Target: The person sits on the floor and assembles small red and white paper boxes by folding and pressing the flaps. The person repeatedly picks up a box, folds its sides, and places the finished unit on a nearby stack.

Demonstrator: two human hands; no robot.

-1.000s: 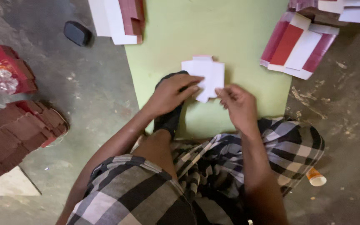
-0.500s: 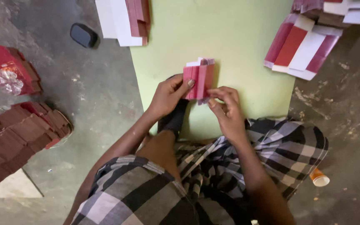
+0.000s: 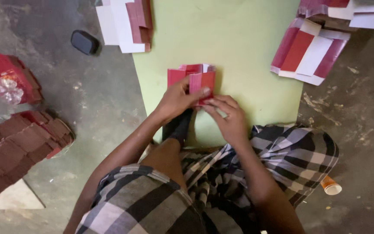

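Observation:
A small red cardboard box (image 3: 192,76), half folded with its flaps standing up, rests over a pale green board (image 3: 239,47) lying on the floor. My left hand (image 3: 176,100) grips the box's near left side, thumb pressed on a flap. My right hand (image 3: 229,117) pinches the box's lower right corner with its fingertips. Both hands touch each other just below the box. My legs in a checked cloth (image 3: 278,151) sit folded at the board's near edge.
Flat red-and-white box blanks lie in stacks at the top left (image 3: 126,24) and right (image 3: 308,50) of the board. Folded dark red boxes (image 3: 18,147) are piled at the left, a red packet (image 3: 9,78) above them. A black object (image 3: 84,42) and a small orange cup (image 3: 330,186) lie on the concrete floor.
The flat white blank was turned over and folded up into a red box shape. Both hands closed in on it and lifted its sides.

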